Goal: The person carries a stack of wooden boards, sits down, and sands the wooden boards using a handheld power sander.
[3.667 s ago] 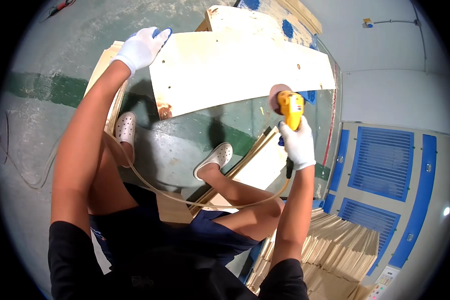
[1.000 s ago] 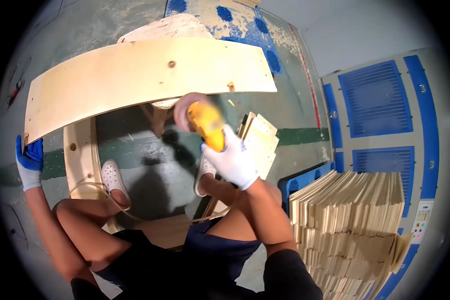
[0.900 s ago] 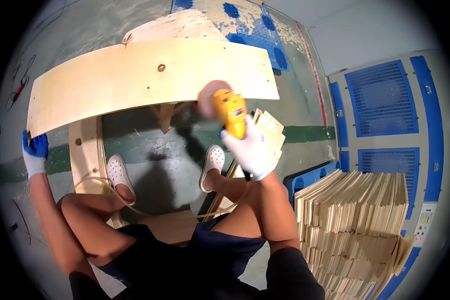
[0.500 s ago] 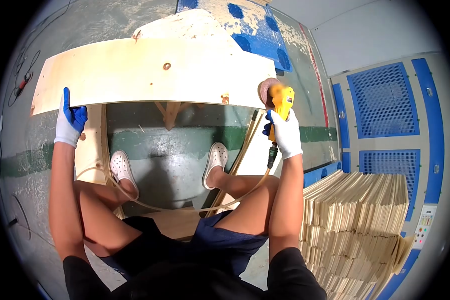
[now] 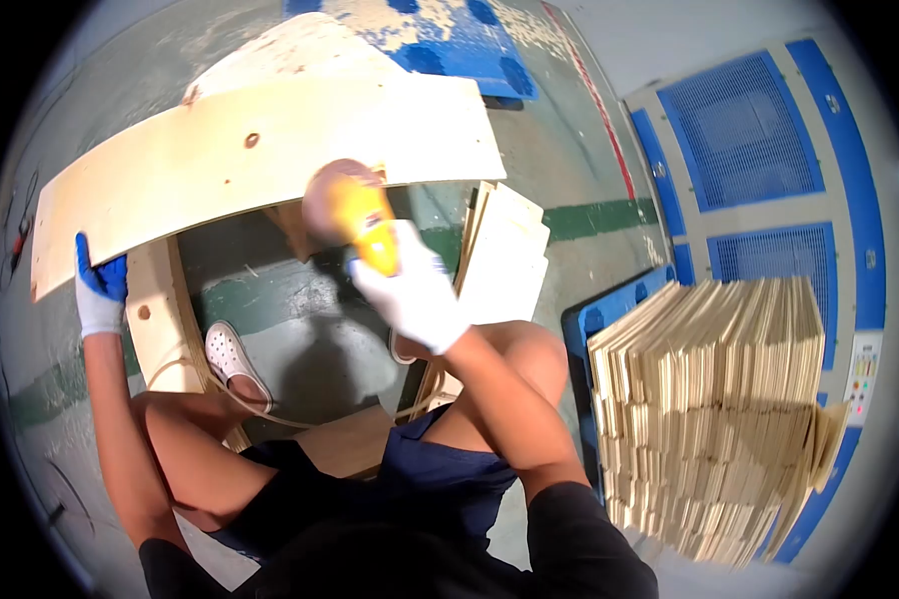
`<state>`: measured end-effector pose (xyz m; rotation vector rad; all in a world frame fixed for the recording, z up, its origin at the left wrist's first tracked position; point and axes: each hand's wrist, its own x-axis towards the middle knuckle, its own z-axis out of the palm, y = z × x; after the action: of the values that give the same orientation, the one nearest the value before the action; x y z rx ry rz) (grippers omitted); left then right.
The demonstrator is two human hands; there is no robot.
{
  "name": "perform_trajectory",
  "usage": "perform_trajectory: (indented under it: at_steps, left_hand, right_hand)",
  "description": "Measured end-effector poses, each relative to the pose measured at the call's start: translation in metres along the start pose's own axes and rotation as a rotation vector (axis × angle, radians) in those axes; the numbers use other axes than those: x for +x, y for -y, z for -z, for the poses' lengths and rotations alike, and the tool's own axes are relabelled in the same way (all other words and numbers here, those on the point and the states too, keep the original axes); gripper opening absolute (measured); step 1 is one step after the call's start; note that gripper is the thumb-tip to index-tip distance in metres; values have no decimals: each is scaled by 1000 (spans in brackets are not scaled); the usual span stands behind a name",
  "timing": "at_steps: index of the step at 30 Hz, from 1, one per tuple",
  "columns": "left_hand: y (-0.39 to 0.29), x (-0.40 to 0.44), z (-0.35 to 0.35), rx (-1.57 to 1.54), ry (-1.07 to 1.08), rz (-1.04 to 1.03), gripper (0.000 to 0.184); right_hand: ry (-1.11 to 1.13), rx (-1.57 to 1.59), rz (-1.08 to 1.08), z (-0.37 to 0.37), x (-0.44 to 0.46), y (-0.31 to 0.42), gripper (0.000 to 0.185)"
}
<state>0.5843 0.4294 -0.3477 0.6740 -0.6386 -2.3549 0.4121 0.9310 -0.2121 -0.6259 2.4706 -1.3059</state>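
Observation:
In a white and blue glove, my left hand [image 5: 101,292] grips the near left edge of a long pale wooden board [image 5: 195,160], thumb on top and fingers partly hidden by the edge. My right hand [image 5: 412,292], gloved likewise, is wrapped round a yellow air sander [image 5: 362,217]. The sander's brownish round disc is blurred and overlaps the board's near edge right of the middle; whether it touches the wood I cannot tell. Knots mark the board's face. A pale hose [image 5: 275,416] runs low across my legs.
Two wooden supports, the left plank [image 5: 160,309] and the right stack of boards [image 5: 499,260], stand between the board and my legs. Many thin wood sheets [image 5: 709,399] are piled at right. Behind is a blue pallet [image 5: 449,45]; a blue-grilled cabinet [image 5: 734,130] stands at the wall.
The sander in my right hand has swung left from the board's right end along its near edge. My left hand still holds the board; the whole view has shifted.

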Motion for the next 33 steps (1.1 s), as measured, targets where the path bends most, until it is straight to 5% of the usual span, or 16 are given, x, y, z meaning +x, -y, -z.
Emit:
perform_trajectory:
  at_steps: [7, 10, 13, 16, 20, 25, 33]
  left_hand:
    - [-8, 14, 15, 48, -57, -43, 54]
    - [-11, 28, 40, 119, 61, -13, 55]
    - [-10, 21, 22, 96, -52, -1, 56]
    - [-9, 17, 16, 77, -51, -6, 57]
    - [-12, 28, 29, 87, -8, -7, 54]
    - [-7, 27, 13, 96, -45, -38, 49]
    - [-8, 23, 28, 227, 9, -107, 53]
  right_hand:
    - [-130, -103, 197, -3, 3, -21, 31]
    - [-239, -63, -14, 22, 2, -38, 37]
    - [-371, -39, -163, 58, 11, -54, 37]
    - [-528, -111, -150, 81, 23, -79, 35]
    - [-309, -121, -236, 70, 11, -46, 34]
    - [-62, -99, 22, 15, 1, -33, 40]
    - [-473, -212, -259, 103, 38, -85, 42]
